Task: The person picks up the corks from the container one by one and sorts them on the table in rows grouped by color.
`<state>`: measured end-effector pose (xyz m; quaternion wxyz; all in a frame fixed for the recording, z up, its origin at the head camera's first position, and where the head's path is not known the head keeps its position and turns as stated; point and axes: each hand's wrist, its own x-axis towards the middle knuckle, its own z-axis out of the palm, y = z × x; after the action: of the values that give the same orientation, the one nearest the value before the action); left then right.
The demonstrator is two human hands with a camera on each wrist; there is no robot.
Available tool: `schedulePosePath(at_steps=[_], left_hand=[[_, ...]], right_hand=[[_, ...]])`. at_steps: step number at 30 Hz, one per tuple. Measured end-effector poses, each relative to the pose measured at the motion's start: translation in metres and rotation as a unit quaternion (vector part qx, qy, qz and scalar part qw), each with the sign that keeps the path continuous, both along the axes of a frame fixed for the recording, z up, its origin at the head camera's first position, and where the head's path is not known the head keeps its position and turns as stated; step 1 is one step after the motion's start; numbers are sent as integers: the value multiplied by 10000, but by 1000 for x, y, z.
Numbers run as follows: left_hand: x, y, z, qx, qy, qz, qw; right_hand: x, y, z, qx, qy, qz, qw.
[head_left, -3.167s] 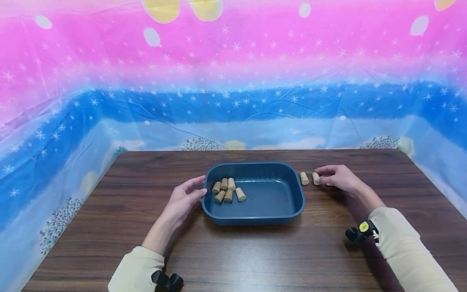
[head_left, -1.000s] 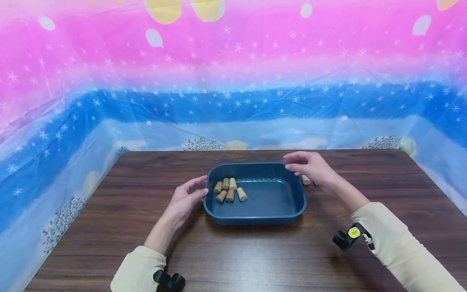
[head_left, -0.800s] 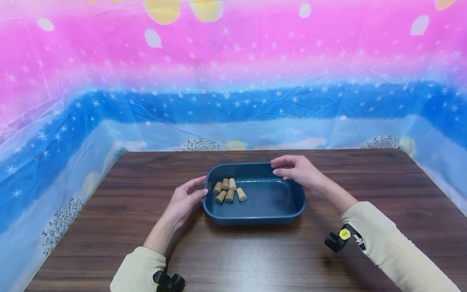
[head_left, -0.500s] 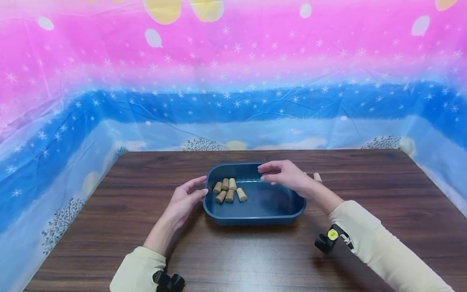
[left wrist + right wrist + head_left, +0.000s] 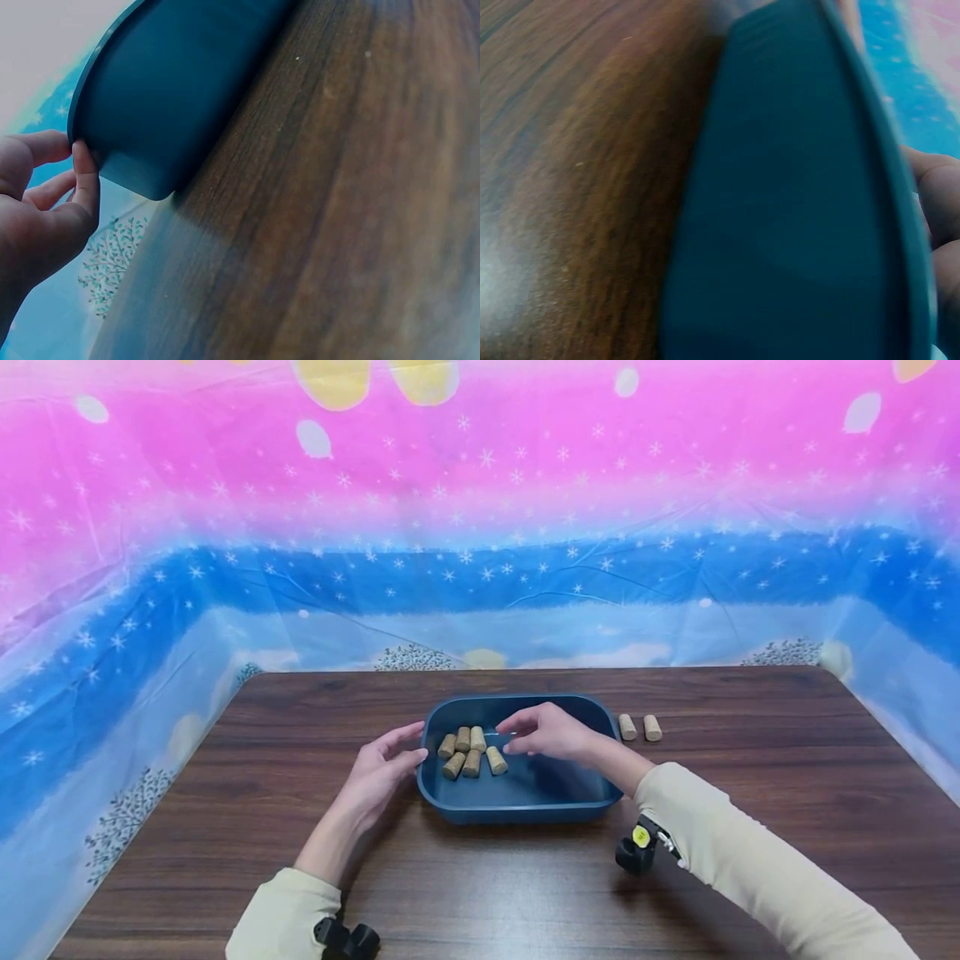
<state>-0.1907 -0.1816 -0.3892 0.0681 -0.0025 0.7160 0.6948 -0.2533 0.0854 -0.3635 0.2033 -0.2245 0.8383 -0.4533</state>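
Several tapered corks lie bunched at the left end of a dark blue rectangular tub. Some are darker brown; the rest, among them the rightmost cork, are paler. Over the tub's inside, my right hand reaches left, thumb and fingers apart with nothing between them, close beside that pale cork. My left hand holds the tub's left rim with thumb and fingertips, as the left wrist view also shows. In the right wrist view the tub's wall hides most of the right hand.
Two pale corks, a left one and a right one, stand on the brown wooden table just right of the tub. A pink and blue patterned cloth hangs behind and at the sides.
My right hand has left the pale cork on the table at the right and moved left across the tub to the bunched corks. The left hand stays at the rim.
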Motion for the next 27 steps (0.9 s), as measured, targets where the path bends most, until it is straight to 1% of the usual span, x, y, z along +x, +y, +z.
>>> schedulePosePath(at_steps=[3,10,15,27], left_hand=[[0,0,0,23,9,-1,10000],[0,-1,-1,16,-9,23,10000],[0,0,-1,38,-6,14,10000],[-2,-1,-2,10,15,0,10000]], right_hand=[[-1,-6,-5,86,116,65,9999],[5,-19,-8,435,332,-87,9985],[4,-22,-14,686,433,-138,9966],[0,-27,-18,771,436,-89,9960]])
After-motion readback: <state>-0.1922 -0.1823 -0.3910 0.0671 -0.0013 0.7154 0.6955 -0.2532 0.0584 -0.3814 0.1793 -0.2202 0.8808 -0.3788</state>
